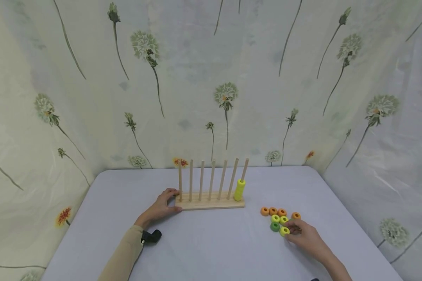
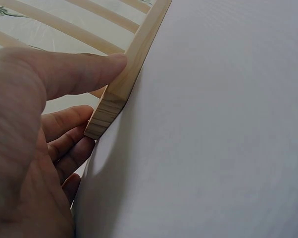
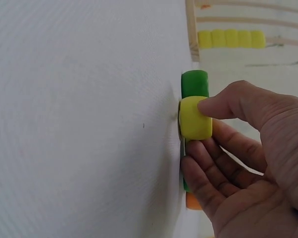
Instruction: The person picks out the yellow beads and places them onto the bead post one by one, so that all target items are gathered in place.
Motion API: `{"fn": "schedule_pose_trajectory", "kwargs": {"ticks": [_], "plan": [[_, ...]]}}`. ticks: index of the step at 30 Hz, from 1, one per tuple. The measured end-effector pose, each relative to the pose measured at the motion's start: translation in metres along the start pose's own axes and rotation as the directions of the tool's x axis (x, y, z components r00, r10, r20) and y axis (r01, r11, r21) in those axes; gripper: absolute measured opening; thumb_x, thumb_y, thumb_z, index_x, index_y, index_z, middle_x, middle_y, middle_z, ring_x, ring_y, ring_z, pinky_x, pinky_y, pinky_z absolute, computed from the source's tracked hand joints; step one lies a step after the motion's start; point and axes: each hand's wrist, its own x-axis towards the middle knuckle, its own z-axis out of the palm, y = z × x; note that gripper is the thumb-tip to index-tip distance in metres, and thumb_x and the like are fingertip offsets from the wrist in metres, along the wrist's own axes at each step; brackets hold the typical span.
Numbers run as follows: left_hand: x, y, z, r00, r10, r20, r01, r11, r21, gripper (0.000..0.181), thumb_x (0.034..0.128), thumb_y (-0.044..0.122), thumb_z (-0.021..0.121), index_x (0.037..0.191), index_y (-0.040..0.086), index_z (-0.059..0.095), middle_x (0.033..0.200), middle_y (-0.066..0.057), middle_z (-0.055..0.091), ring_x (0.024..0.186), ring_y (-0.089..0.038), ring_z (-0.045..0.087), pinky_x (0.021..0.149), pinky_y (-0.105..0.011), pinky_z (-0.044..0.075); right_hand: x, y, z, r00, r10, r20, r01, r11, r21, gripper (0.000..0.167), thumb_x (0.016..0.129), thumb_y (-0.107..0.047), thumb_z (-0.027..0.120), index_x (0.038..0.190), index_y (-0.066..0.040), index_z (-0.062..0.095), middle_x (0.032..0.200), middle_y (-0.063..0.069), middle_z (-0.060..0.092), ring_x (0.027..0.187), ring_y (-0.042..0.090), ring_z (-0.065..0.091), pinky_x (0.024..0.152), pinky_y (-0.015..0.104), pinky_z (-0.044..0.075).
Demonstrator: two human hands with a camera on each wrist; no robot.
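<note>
A wooden rack [image 1: 211,205] with a row of upright pegs stands on the table. My left hand [image 1: 160,207] holds its left end, the thumb on the front edge of the base [image 2: 137,55] and the other fingers behind. Yellow beads [image 1: 239,191] are stacked on the rightmost peg. To the right of the rack, my right hand [image 1: 306,237] pinches a yellow bead [image 3: 194,119] between thumb and fingers, low at the tabletop. Beside it sit a green bead [image 3: 194,83] and two more yellow beads. The right fingers partly hide another green bead.
Several orange beads [image 1: 265,211] lie behind the yellow and green ones, one of them apart to the right. White cloth covers the table [image 1: 211,242]. A flower-patterned curtain [image 1: 190,78] hangs behind and at both sides. A black wrist camera [image 1: 152,236] sits on the left sleeve.
</note>
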Motion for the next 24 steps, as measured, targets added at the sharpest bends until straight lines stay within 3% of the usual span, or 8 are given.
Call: {"fn": "schedule_pose_trajectory", "kwargs": {"ticks": [13,24], "plan": [[0.001,-0.0005,0.0011,1.0,0.01,0.0,-0.01,1.0,-0.005,0.066,0.0823,0.031,0.075,0.138,0.005,0.05,0.142,-0.015,0.043,0.137,-0.037,0.034,0.112,-0.058,0.026,-0.0008,-0.0025,-0.0018,1.0,0.013,-0.007,-0.013,1.0,-0.009,0.043,0.076,-0.015,0.077,0.113,-0.002,0.062,0.105,0.006,0.065,0.089,0.016,0.061,0.073,0.031,0.055],[0.0016,-0.0021,0.0012,1.0,0.009,-0.007,-0.009,1.0,0.006,0.066,0.0817,0.03,0.076,0.137,0.006,0.051,0.141,-0.015,0.044,0.136,-0.037,0.036,0.111,-0.058,0.027,-0.0001,-0.0078,-0.0079,0.999,-0.037,-0.031,0.036,0.999,-0.031,0.043,0.077,-0.017,0.077,0.114,0.0,0.062,0.107,0.009,0.066,0.091,0.018,0.062,0.075,0.031,0.055]]}}
